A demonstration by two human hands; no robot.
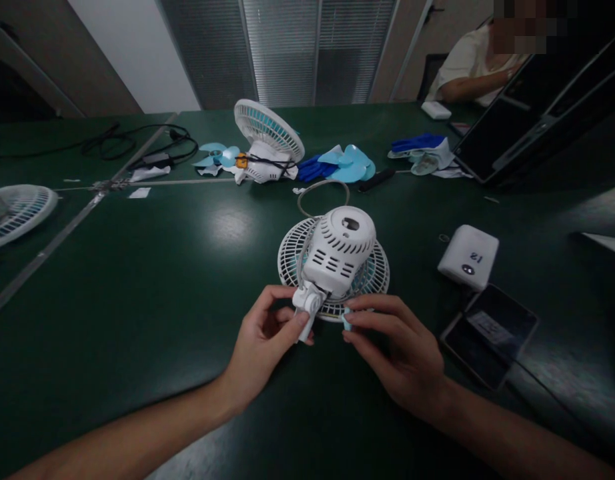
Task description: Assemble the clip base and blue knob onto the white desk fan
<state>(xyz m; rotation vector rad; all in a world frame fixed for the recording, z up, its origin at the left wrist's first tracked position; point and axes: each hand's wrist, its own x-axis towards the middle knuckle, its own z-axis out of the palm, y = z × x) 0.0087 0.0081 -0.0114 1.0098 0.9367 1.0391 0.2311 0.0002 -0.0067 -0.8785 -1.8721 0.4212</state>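
Note:
A small white fan (340,250) lies face down on its round grille, its slotted motor housing pointing up. From the housing's near end sticks out a white hinged bracket (311,300), and a grey cable loops behind the fan. My left hand (265,333) is closed on this bracket, thumb and fingers around its lower end. Just right of it, my right hand (400,353) pinches a small light-blue piece (347,319), perhaps a knob, close to the grille's near rim. Fingers hide part of both the bracket and the blue piece.
Farther back stand another white fan (270,143), light-blue fan blades (350,163) and blue-and-white gloves (422,150). On the right are a white power bank (470,257) and a dark flat device (490,337). A grille (25,213) lies left. A person (472,67) sits across the table.

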